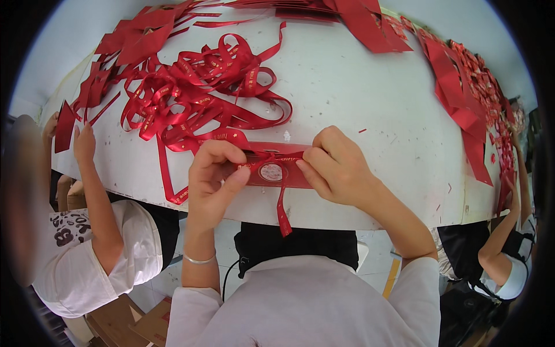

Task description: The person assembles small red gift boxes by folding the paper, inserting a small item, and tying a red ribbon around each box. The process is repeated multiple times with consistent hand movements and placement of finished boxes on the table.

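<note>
A small red box [298, 180] with a round, pale patch on its face lies at the table's near edge between my hands. Red printed ribbon [281, 213] crosses over it, gathered at a knot near the box's top, and one end hangs down past the table edge. My left hand [213, 176] is closed, thumb and fingers pinching ribbon at the box's left end. At the other end, my right hand [340, 169] is closed on the ribbon, pulled taut from the knot. My fingers hide both ends of the box.
A tangled heap of red ribbon [199, 95] lies just beyond my left hand. Flat red pieces [370, 26] line the far side, with more red strips [459, 95] at the right. One co-worker's hand [85, 141] works at the left; another co-worker's arm [498, 237] reaches in at the right.
</note>
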The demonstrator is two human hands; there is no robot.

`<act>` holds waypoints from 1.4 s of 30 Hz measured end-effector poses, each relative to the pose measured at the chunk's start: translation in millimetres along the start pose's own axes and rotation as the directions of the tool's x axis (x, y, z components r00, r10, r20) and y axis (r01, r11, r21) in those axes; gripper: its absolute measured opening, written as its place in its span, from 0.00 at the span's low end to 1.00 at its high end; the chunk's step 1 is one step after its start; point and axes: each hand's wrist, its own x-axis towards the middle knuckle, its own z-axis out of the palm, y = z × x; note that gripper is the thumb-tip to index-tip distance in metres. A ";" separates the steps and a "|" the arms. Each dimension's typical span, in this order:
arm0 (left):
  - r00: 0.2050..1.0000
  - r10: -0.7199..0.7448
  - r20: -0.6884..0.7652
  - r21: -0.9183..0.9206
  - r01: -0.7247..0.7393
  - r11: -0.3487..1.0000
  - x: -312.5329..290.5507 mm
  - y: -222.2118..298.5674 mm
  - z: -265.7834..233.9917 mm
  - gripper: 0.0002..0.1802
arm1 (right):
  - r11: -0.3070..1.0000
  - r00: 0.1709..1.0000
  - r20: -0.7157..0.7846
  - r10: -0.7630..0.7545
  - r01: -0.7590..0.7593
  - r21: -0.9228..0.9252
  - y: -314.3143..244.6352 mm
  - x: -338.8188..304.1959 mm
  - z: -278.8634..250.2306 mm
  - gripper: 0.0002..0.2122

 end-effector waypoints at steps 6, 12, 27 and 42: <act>1.000 0.003 0.002 0.754 -0.003 0.657 1.4 20.9 21.8 0.10 | 1.000 1.000 -0.017 -0.004 0.004 -0.007 0.4 0.2 0.8 0.10; 0.997 0.069 0.018 0.743 -0.059 0.667 4.7 16.3 15.2 0.08 | 0.997 0.998 0.005 -0.065 0.066 -0.041 1.4 0.0 1.3 0.10; 0.981 0.181 0.074 0.567 -0.191 0.801 1.3 -13.5 -4.6 0.06 | 0.993 0.994 0.042 -0.103 0.106 -0.054 6.0 -3.3 0.3 0.09; 0.965 0.260 -0.033 0.244 -0.245 0.938 -8.7 -21.7 -5.2 0.05 | 0.990 0.994 0.041 -0.106 0.109 -0.085 5.3 -2.7 0.4 0.09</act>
